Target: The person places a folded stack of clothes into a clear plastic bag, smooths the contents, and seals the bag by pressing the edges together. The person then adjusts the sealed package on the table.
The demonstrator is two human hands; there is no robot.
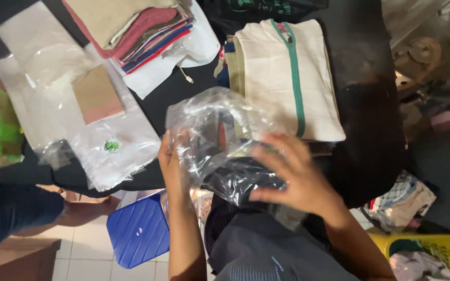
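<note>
Hands [235,166] around crumpled clear plastic bag [209,130], long axis upright.
</note>
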